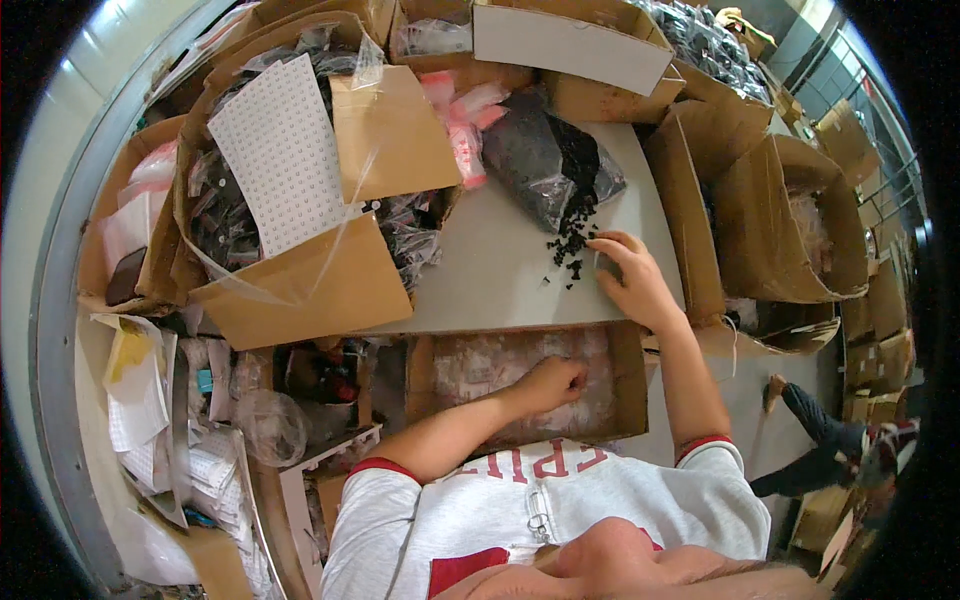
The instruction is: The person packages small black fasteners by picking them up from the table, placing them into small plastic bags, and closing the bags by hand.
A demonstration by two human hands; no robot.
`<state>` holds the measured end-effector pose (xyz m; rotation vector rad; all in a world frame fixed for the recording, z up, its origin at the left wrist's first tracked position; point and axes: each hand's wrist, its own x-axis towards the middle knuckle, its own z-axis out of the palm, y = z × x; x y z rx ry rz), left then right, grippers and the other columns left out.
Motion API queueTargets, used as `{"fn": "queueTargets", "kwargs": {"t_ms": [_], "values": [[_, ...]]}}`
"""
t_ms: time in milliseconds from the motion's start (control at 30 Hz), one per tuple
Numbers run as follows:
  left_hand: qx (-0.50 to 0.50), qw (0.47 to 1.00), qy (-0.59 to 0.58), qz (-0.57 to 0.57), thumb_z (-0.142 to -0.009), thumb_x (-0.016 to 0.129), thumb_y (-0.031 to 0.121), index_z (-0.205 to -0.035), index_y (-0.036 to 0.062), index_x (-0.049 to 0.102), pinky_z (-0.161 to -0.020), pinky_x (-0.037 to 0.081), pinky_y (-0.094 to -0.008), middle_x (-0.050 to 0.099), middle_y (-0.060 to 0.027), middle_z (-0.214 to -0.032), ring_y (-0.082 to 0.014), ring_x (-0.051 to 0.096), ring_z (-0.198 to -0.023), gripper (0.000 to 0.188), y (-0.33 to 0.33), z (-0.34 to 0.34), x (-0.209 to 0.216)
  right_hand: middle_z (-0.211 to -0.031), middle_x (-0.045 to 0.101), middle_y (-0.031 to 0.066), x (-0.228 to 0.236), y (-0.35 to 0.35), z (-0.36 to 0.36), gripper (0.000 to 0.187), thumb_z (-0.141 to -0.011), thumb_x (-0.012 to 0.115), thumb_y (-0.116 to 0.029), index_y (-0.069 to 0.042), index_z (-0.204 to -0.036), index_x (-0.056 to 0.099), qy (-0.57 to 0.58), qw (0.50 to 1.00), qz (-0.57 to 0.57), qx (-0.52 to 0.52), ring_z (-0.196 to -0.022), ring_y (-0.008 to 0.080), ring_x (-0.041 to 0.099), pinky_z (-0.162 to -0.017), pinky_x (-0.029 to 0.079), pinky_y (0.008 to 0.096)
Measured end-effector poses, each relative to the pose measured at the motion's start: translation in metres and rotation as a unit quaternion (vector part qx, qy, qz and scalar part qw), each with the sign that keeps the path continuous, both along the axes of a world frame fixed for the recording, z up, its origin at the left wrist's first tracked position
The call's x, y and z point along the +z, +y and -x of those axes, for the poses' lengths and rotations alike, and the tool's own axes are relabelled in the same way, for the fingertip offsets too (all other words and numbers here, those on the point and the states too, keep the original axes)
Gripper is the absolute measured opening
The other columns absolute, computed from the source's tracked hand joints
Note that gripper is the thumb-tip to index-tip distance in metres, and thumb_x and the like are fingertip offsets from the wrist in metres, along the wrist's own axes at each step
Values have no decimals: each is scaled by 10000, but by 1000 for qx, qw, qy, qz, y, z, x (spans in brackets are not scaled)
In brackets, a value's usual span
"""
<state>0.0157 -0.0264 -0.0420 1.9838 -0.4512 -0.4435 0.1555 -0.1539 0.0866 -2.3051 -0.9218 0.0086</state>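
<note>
Small black parts (572, 237), too small to name for certain, spill from a large clear plastic bag (525, 150) onto the pale tabletop (480, 265). At the right edge of this pile is my right hand (636, 285), its index finger reaching to the parts and its thumb spread away from it. Closer to my body, my left hand (556, 384) is curled closed above an open cardboard box (628, 385). That box holds many small clear packets (470, 368). Whatever the left fingers hold, if anything, is hidden.
A big carton (300, 285) of bagged dark parts, with a white printed sheet (280, 150) on top, fills the left. Pink-and-clear bags (465, 125) lie behind. Deep cartons (760, 210) line the right side. Another person's legs (815, 440) show at the lower right.
</note>
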Motion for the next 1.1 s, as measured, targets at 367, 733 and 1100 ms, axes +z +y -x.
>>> {"fn": "queueTargets", "kwargs": {"t_ms": [367,733,1100], "values": [[77,953,140,256,-790,666,79,-949,22,644,-683,459,-250,623,-11,-821,-85,541,-759,170,5,-1,1,-1093,563,126,-11,-8,22,353,-730,661,-19,-51,-1078,613,-12,999,-29,42,-1023,328,545,-867,457,388],[150,953,-237,111,-930,573,173,-1203,23,563,-640,466,-266,644,-70,-826,-99,546,-697,312,5,-4,7,-1083,574,126,-5,-10,20,365,-683,619,19,-26,-1045,603,12,997,-80,-10,-968,312,571,-829,465,358],[185,972,-54,135,-864,651,158,-843,-10,625,-560,459,-325,624,-150,-699,-187,570,-589,171,10,2,35,-1047,593,123,-12,0,4,326,-709,610,9,-38,-1030,633,-56,997,-53,18,-974,317,572,-824,474,367]]}}
